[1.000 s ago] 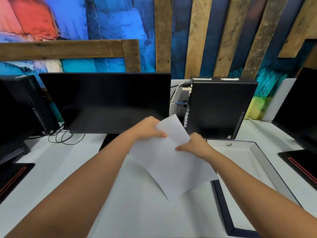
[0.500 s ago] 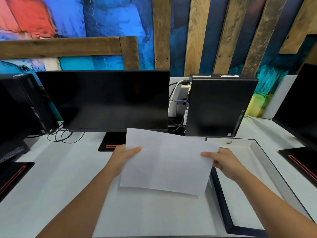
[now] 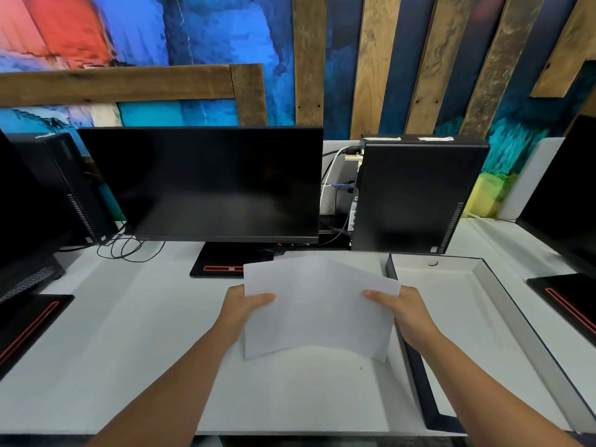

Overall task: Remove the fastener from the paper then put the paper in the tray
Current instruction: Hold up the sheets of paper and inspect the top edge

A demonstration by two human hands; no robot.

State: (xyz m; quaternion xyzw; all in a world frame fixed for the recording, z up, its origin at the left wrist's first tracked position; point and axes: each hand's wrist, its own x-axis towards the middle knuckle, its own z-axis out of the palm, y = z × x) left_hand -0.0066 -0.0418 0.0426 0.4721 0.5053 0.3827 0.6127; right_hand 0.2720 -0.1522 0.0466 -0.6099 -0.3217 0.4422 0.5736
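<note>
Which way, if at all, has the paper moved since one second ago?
Yes, downward. The paper then reached above the lower edge of the monitor; now it lies wholly below that edge.

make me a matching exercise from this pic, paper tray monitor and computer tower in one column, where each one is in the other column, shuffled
Things
1. paper
2. tray
3. monitor
4. computer tower

Places
a. lying on the desk, right of the paper
b. standing upright at the back, behind the tray
c. held above the desk, left hand on one side edge and right hand on the other
d. at the back, left of the computer tower, screen dark

Pairs: 1-c, 2-a, 3-d, 4-b
</note>
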